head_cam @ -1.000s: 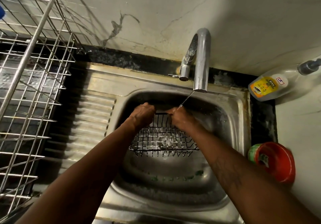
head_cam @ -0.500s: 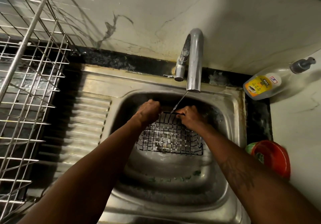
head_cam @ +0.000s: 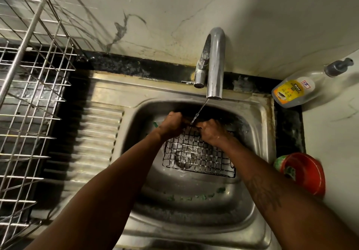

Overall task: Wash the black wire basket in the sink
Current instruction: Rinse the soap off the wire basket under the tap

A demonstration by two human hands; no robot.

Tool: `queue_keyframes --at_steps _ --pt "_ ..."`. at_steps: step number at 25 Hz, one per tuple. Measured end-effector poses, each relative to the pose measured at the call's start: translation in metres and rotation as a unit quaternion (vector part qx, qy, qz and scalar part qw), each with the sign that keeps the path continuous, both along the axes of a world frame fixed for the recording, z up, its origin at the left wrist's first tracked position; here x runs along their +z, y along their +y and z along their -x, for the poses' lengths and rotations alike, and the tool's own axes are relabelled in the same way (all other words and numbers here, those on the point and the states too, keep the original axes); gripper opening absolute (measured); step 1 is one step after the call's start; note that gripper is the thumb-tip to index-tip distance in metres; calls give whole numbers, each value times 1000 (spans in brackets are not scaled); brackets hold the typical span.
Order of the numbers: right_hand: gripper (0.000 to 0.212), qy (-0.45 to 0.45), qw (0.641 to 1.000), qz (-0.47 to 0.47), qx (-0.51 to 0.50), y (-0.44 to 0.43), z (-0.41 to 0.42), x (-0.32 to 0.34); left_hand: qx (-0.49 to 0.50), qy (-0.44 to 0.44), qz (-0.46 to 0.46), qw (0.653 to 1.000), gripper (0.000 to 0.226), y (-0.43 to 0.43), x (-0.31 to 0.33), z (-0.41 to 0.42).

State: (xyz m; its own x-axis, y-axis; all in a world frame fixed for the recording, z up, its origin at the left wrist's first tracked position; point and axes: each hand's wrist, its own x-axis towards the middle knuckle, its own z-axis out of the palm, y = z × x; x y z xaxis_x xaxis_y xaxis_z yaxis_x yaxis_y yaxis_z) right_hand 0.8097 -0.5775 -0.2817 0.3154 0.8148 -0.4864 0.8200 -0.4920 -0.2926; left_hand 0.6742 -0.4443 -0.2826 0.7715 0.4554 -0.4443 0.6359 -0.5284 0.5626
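Both grips, left hand (head_cam: 171, 125) and right hand (head_cam: 212, 133), clamp the far rim of the black wire basket (head_cam: 198, 157), apparently so water from the tap (head_cam: 214, 65) rinses it.

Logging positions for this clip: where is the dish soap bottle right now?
In the head view the dish soap bottle sits on the right-hand counter, by the far right corner of the sink, beyond the red bowl.

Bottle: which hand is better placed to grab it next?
Right, probably. The right hand grips the basket on the side nearer the bottle, which lies right of the sink; the left hand would have to cross over.
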Motion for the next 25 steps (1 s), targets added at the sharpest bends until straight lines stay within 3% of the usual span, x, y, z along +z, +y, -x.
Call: queue_keyframes --at_steps 6,10,16,22,25 --pt "36 24 1000 -5 3 -5 -2 -2 90 -26 18 995 10 -14 -3 -12" --pt "34 68 997 -34 -33 -12 -4 -11 142 -31 42 989 22 -18 -7 -22" --pt "29 63 995 -51 -61 -14 1 -15 60 -29 21 998 19 -25 -15 -23" --pt "28 67 993 -61 -69 -12 4 -12 177 -140 24 974 12 -25 -7 -34" --pt "30 67 994 -61 -67 -14 4 -11 97 -130 -11 987 14 -27 -11 -30"
